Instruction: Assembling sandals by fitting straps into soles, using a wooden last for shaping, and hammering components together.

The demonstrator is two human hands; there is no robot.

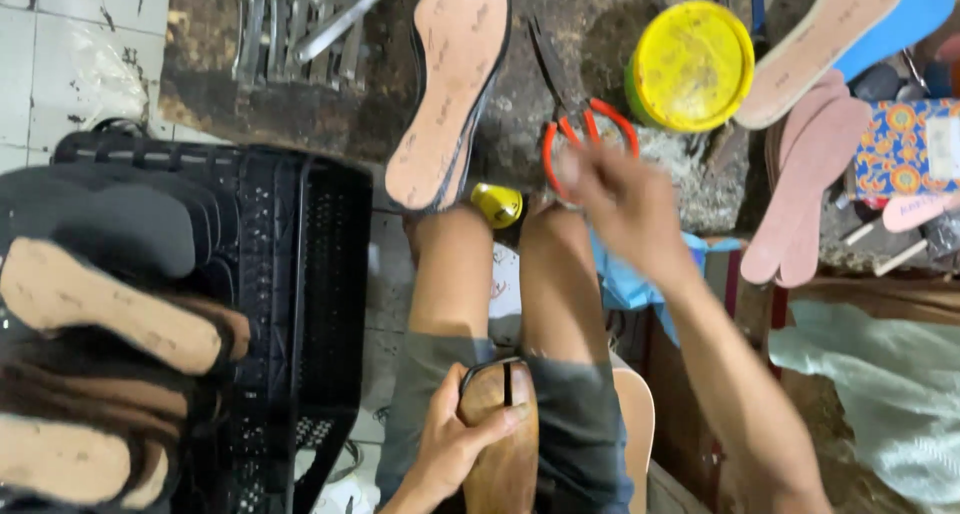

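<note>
The left hand (455, 444) is closed around a wooden shoe form (500, 444) that stands on the person's lap, between the thighs; the thumb lies across its top, just below a dark slot, and the fingers wrap its left side. The left wrist is bent upward from the bottom edge of the view.

The right arm is stretched forward and up from the lower right, the forearm long and nearly straight. The right hand (615, 194) is blurred, so I cannot tell whether it is open or closed. It hangs over the near edge of the tabletop (200, 84), just at the orange-handled scissors (580, 124), whose blades point away from the person; whether it touches them I cannot tell.

A sandal sole (450, 84) lies on the tabletop left of the scissors, its heel overhanging the near edge. A yellow lid (695, 64) sits to the right of the scissors. More soles (810, 174) lie toward the right edge. A black crate (300, 304) with sandals stands on the floor at the left.
</note>
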